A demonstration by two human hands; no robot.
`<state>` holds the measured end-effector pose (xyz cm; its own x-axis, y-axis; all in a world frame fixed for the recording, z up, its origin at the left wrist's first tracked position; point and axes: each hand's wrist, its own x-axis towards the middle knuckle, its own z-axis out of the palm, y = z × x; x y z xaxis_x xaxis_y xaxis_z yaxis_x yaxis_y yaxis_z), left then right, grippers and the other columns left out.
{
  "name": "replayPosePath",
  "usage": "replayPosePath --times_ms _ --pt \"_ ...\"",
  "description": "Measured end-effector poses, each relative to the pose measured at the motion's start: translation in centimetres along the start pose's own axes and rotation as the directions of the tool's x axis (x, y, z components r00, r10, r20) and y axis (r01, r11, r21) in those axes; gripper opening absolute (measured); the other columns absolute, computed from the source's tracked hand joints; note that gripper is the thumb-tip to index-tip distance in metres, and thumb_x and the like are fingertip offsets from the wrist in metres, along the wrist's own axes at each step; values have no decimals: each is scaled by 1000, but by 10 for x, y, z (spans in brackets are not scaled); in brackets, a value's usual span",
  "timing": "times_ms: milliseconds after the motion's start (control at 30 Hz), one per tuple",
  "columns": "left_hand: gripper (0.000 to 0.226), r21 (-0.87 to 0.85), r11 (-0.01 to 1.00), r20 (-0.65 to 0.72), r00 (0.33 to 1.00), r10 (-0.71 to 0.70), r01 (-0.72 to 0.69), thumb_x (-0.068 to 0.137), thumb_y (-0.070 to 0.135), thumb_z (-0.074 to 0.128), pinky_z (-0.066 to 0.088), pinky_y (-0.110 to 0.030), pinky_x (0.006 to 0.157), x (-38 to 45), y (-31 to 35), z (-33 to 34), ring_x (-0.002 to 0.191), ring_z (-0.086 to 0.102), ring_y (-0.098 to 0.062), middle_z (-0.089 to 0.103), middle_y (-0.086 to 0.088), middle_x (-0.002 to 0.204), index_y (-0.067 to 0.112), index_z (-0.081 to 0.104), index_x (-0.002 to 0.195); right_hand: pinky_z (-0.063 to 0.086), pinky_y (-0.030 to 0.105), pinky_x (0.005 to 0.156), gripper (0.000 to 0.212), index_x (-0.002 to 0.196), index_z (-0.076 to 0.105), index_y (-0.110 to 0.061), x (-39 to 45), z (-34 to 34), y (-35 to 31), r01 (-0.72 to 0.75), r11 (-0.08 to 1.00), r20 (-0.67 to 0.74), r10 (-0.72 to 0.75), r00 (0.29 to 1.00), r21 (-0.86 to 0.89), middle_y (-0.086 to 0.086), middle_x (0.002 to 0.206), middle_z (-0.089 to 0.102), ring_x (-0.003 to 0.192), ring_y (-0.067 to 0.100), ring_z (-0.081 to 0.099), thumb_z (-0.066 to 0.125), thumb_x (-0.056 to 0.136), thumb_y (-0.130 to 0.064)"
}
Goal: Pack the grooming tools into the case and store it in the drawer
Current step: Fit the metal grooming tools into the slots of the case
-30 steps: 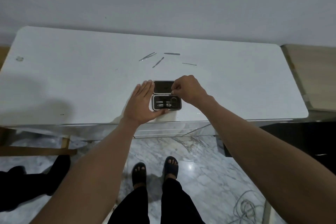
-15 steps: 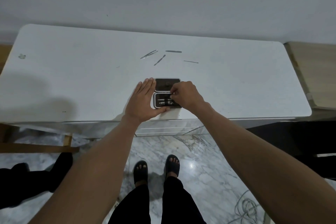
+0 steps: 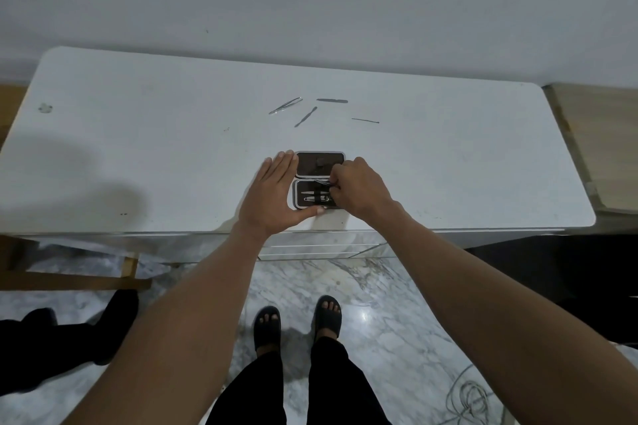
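- The open case lies on the white table between both hands.
- The left hand, fingers flat and spread, braces its left edge.
- The right hand pinches a thin metal tool over the tray.
- Four loose tools lie beyond the hands.

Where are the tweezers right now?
The tweezers lie loose on the white table, leftmost of four tools beyond the open case.

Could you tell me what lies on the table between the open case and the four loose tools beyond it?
Nothing: in the head view, the stretch of white table between the case and the loose tools is bare.
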<state>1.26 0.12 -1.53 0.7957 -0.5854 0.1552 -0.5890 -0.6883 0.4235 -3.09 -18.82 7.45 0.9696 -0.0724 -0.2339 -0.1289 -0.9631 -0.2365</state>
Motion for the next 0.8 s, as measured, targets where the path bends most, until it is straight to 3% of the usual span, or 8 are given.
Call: replayPosePath --times_ms 200,367,567,800 --pt "121 -15 1000 7 1000 -1 1 79 90 46 17 -46 130 0 0 -1 157 26 -26 34 -14 166 -1 34 158 50 38 67 18 96 61 -7 -3 -3 5 -21 1000 11 21 1000 4 11 92 67 92 31 56 57 81 -16" --pt "123 -12 1000 14 1000 -4 5 79 92 43 17 -45 131 0 0 -2 157 25 -25 33 -14 167 0 34 158 51 41 78 23 105 66 -9 -3 -7 13 -20 999 45 18 999 41 12 97 69 99 31 56 65 83 -14" --pt "126 -15 1000 38 999 -6 7 78 96 35 15 -44 131 0 1 -3 158 23 -24 31 -13 168 1 31 159 50 39 72 22 109 70 -13 -4 -6 14 0 1000 -27 -1 1000 -19 12 101 66 104 30 53 63 88 -14" --pt "120 -10 1000 23 1000 -6 6 79 89 46 17 -46 131 0 0 -2 158 25 -25 33 -14 167 -1 33 158 48 37 71 21 107 70 -16 2 -1 2 11 1000 -52 -10 999 16 8 106 64 106 28 51 64 86 -16"
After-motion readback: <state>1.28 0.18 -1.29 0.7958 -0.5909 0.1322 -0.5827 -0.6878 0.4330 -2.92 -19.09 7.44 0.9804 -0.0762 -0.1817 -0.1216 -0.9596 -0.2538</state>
